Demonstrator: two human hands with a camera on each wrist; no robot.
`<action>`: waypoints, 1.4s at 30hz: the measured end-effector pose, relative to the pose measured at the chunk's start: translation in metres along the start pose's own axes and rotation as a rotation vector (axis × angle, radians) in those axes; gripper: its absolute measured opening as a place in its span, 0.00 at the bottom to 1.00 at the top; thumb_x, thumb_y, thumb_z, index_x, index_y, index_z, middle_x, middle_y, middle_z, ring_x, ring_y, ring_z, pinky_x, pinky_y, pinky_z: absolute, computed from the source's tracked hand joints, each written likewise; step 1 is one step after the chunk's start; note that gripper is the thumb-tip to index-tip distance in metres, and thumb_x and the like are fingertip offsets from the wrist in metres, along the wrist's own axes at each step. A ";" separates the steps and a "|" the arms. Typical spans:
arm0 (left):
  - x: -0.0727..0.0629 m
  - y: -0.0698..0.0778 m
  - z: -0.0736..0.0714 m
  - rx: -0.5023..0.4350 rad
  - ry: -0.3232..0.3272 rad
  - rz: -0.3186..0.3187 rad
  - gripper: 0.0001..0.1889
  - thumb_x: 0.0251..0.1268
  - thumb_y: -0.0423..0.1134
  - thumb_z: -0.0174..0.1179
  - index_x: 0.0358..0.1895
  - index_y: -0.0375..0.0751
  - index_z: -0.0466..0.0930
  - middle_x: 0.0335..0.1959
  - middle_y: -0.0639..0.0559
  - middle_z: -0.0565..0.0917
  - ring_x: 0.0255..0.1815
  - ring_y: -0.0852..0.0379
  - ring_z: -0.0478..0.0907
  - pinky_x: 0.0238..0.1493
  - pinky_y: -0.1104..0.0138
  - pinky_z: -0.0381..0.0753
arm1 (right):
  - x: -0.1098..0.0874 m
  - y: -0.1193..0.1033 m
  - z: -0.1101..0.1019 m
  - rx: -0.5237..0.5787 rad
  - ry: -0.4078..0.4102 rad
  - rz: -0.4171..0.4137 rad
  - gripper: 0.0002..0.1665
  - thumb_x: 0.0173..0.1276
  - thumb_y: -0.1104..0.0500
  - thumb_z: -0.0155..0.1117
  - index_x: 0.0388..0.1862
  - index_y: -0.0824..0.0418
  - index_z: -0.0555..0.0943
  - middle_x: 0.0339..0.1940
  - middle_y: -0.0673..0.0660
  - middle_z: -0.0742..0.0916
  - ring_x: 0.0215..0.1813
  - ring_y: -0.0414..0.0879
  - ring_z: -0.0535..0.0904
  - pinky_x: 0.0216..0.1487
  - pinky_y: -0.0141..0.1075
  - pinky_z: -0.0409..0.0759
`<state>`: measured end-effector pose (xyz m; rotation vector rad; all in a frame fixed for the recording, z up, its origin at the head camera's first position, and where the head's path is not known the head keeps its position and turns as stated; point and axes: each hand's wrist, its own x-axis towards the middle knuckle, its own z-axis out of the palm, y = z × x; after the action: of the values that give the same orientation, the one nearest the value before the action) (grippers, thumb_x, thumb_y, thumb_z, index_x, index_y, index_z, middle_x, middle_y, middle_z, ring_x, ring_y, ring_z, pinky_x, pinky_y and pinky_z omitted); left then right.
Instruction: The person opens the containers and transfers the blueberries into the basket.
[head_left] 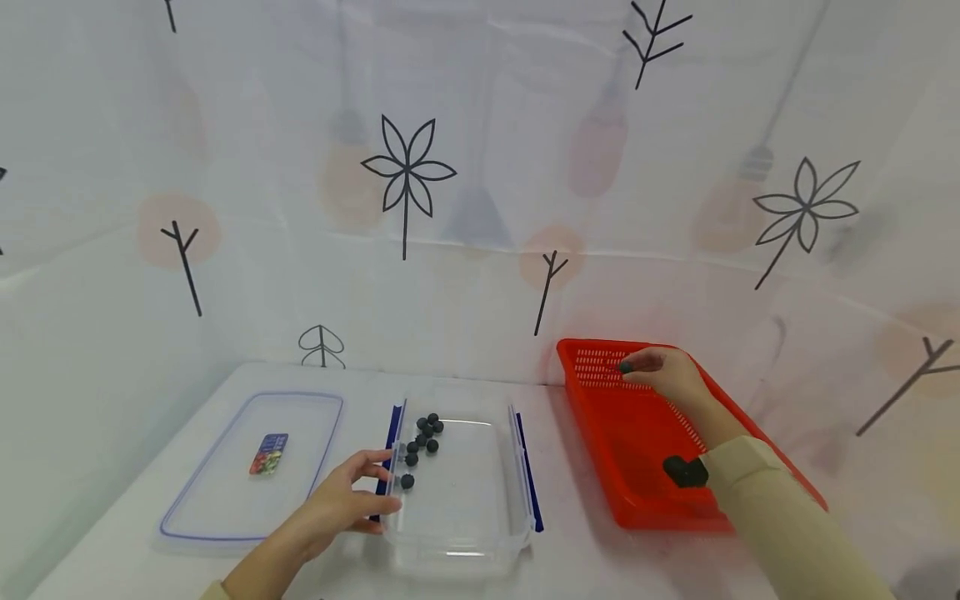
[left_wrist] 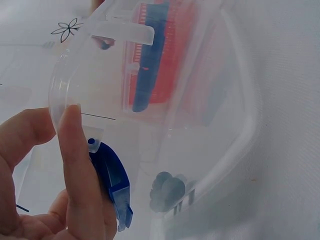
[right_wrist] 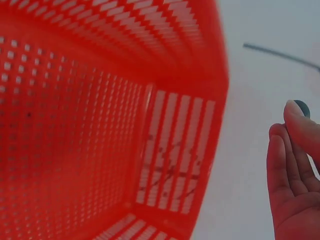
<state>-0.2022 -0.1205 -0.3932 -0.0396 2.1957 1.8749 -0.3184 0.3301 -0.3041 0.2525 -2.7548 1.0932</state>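
Note:
A clear plastic container (head_left: 457,550) with blue side clips stands in the middle, several small dark balls (head_left: 428,431) lying along its left side. My left hand (head_left: 341,504) grips the container's left wall at the rim, a blue clip (left_wrist: 112,175) hanging beside the fingers in the left wrist view. My right hand (head_left: 667,375) is raised over the far part of the red basket (head_left: 622,500). Between thumb and fingertips it pinches one small dark ball (right_wrist: 302,107), partly hidden by the thumb in the right wrist view.
A clear lid (head_left: 217,500) with a blue edge and a colourful label (head_left: 268,455) lies flat on the white table, left of the container. Behind everything hangs a white curtain (head_left: 480,308) with printed plants. The basket's slotted wall (right_wrist: 172,155) rises near the right hand.

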 end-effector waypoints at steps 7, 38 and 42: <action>0.002 0.000 0.000 0.002 0.002 -0.007 0.38 0.48 0.31 0.70 0.65 0.38 0.63 0.52 0.40 0.69 0.30 0.51 0.76 0.32 0.60 0.83 | 0.008 0.021 -0.004 -0.057 -0.021 0.043 0.21 0.63 0.59 0.64 0.50 0.72 0.76 0.47 0.68 0.81 0.49 0.62 0.73 0.49 0.53 0.76; -0.001 0.004 -0.001 -0.012 -0.029 0.013 0.39 0.49 0.31 0.69 0.66 0.37 0.61 0.52 0.40 0.68 0.29 0.52 0.75 0.31 0.60 0.83 | 0.010 0.074 0.003 -0.197 -0.218 0.099 0.10 0.56 0.72 0.64 0.37 0.76 0.78 0.31 0.62 0.83 0.36 0.57 0.78 0.38 0.50 0.80; -0.001 0.003 -0.002 -0.011 -0.029 0.011 0.38 0.49 0.31 0.69 0.66 0.37 0.61 0.52 0.40 0.68 0.29 0.52 0.75 0.31 0.60 0.83 | 0.014 0.066 0.001 -0.159 -0.195 0.091 0.10 0.57 0.71 0.64 0.38 0.76 0.78 0.30 0.60 0.83 0.35 0.54 0.78 0.38 0.48 0.81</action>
<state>-0.2024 -0.1220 -0.3897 -0.0028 2.1711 1.8815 -0.3468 0.3753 -0.3454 0.2257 -3.0347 0.9055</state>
